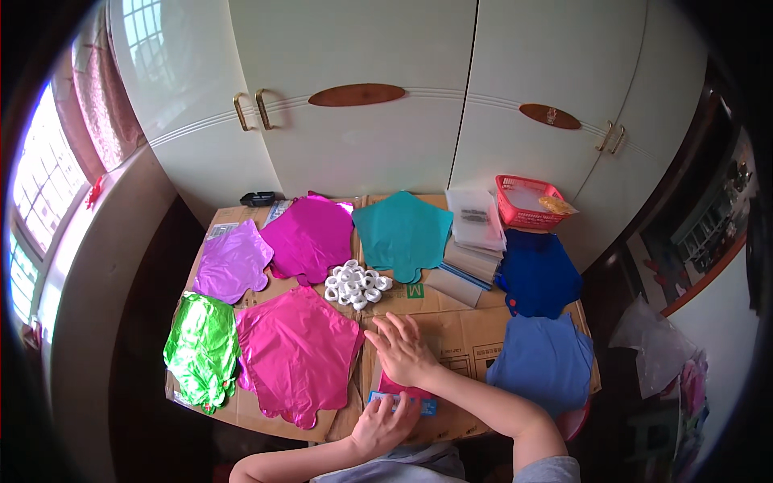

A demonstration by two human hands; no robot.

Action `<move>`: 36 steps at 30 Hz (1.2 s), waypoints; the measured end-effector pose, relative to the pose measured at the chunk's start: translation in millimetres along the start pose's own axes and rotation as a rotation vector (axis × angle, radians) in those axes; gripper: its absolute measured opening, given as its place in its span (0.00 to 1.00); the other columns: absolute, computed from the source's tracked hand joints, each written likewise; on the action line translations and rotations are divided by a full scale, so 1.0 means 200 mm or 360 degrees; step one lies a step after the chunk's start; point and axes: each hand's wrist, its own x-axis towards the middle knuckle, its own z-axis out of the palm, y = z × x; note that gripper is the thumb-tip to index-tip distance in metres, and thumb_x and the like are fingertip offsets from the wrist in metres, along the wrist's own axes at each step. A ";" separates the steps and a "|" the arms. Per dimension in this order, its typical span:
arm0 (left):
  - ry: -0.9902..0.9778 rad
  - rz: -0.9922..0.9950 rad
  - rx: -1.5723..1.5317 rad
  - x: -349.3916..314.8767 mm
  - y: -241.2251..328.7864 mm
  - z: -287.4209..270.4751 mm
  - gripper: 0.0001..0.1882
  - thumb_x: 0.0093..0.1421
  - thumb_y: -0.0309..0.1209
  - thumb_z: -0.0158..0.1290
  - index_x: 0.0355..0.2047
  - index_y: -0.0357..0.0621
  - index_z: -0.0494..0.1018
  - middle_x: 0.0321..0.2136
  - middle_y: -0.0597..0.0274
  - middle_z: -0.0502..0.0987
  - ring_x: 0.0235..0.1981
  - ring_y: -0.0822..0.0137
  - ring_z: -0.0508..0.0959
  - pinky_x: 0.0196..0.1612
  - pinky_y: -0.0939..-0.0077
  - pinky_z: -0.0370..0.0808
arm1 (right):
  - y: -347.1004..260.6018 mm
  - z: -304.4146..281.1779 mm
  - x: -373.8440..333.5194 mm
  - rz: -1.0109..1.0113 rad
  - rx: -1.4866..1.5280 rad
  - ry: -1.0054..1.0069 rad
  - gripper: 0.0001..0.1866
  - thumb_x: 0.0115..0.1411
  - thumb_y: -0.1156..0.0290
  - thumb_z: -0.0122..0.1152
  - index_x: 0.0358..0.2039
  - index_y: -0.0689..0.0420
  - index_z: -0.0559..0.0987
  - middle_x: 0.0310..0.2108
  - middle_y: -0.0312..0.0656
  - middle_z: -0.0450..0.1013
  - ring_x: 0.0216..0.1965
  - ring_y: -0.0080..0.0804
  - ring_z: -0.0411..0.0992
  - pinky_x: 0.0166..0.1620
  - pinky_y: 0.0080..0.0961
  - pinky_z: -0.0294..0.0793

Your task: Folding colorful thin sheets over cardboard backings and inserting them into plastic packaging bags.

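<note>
Close to me on the cardboard lies a flat packet (424, 406) with a blue header strip and pink foil inside. My left hand (385, 424) is at its near end, fingers curled and closed on the header edge. Over the far part of the packet, my right hand (403, 352) is open, with its fingers stretched out; it hides much of what lies beneath. To the left is a stack of hot-pink flat foil balloons (299, 354). Beyond my hands sits a pile of small white rolls (355, 284).
Around lie foil balloons in green (200, 350), lilac (232, 262), magenta (312, 235), teal (402, 232), dark blue (538, 274) and light blue (541, 362). Clear plastic sleeves (473, 219) and a red basket (523, 216) stand back right. White cabinets (362, 145) rise behind.
</note>
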 end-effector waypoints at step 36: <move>-0.0301 -0.0144 -0.0171 -0.01 0.07 0.02 0.30 0.53 0.37 0.51 0.56 0.40 0.65 0.46 0.52 0.70 0.45 0.56 0.70 0.47 0.59 0.68 | 1.31 -0.42 0.15 0.1154 -0.0024 -0.0087 0.09 0.50 0.61 0.65 0.30 0.51 0.82 0.28 0.45 0.78 0.31 0.43 0.77 0.37 0.35 0.76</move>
